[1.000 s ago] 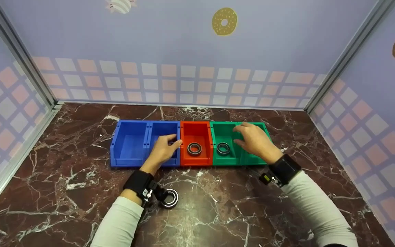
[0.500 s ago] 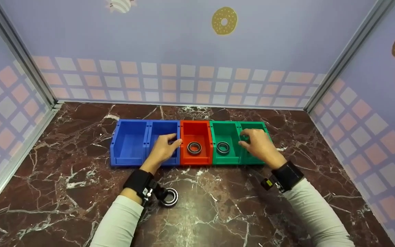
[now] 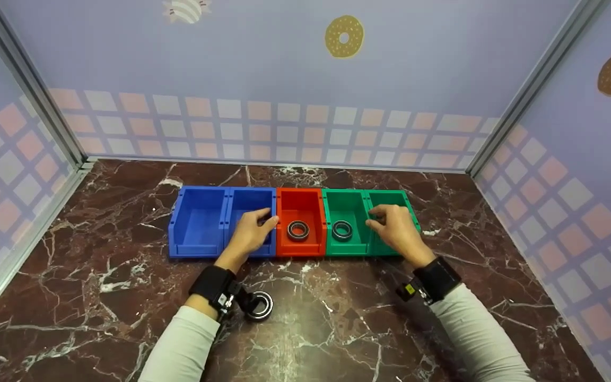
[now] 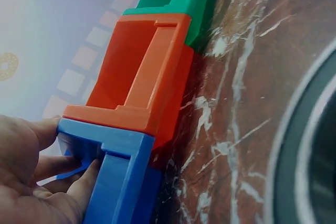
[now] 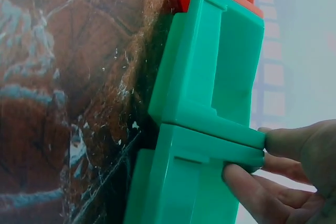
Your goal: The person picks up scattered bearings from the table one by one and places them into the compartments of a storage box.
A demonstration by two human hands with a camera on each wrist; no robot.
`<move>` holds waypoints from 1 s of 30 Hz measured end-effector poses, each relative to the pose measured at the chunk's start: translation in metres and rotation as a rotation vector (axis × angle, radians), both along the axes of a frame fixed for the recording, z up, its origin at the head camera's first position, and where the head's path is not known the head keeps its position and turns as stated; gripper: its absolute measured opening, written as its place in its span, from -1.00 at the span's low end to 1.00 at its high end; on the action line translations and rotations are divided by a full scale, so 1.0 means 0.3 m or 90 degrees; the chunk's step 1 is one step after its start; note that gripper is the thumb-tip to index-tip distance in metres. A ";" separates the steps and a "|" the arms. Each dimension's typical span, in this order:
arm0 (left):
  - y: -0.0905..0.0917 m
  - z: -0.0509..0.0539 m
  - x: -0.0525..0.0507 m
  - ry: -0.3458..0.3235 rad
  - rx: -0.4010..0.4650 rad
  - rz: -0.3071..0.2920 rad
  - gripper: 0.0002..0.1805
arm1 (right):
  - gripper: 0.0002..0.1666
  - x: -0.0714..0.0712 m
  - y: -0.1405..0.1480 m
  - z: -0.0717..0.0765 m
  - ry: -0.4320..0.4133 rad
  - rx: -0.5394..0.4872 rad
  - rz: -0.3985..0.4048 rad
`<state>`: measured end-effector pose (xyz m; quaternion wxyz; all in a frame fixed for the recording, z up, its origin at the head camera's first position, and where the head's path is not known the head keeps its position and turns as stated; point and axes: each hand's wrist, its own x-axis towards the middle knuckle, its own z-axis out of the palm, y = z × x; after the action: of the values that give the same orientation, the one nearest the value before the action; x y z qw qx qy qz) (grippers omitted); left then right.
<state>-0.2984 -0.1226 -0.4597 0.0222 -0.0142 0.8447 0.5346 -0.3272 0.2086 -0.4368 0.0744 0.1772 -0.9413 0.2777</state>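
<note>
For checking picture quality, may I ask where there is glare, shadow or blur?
Head view: soft glare on the table; left wrist view: the ring, cut off at the right edge, looks blurred; right wrist view: washed-out wall, dark shadow beside the green bins.

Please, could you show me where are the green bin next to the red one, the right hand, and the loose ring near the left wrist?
Green bin point(image 5: 201, 51): right wrist view, on its front wall.
Right hand point(image 3: 398, 229): head view, on its back.
Loose ring point(image 3: 269, 306): head view, on its right side.
</note>
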 end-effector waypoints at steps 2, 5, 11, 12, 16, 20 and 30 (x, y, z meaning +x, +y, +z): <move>-0.001 0.002 0.007 0.014 -0.004 0.001 -0.42 | -0.63 0.001 -0.003 0.001 -0.008 -0.004 -0.003; -0.003 0.016 0.026 0.038 -0.014 -0.004 -0.43 | -0.63 0.003 -0.006 0.007 -0.013 -0.001 -0.005; -0.033 0.073 0.085 0.085 -0.019 -0.026 -0.45 | -0.63 0.004 -0.010 0.016 -0.014 0.017 -0.008; -0.040 0.083 0.097 0.092 -0.020 -0.032 -0.46 | -0.62 0.004 -0.011 0.017 -0.015 0.019 -0.006; -0.064 0.116 0.147 0.094 -0.039 -0.065 -0.47 | -0.63 0.001 -0.012 0.019 -0.014 0.019 -0.005; -0.078 0.127 0.196 0.065 -0.076 -0.114 -0.46 | -0.63 -0.002 -0.011 0.022 -0.012 0.019 -0.007; -0.081 0.087 0.316 0.089 -0.203 -0.257 -0.48 | -0.63 0.000 -0.012 0.015 -0.004 0.022 -0.001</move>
<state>-0.2037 -0.1469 -0.4337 0.0672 0.1882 0.9036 0.3788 -0.3272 0.2050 -0.4322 0.0684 0.1772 -0.9463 0.2616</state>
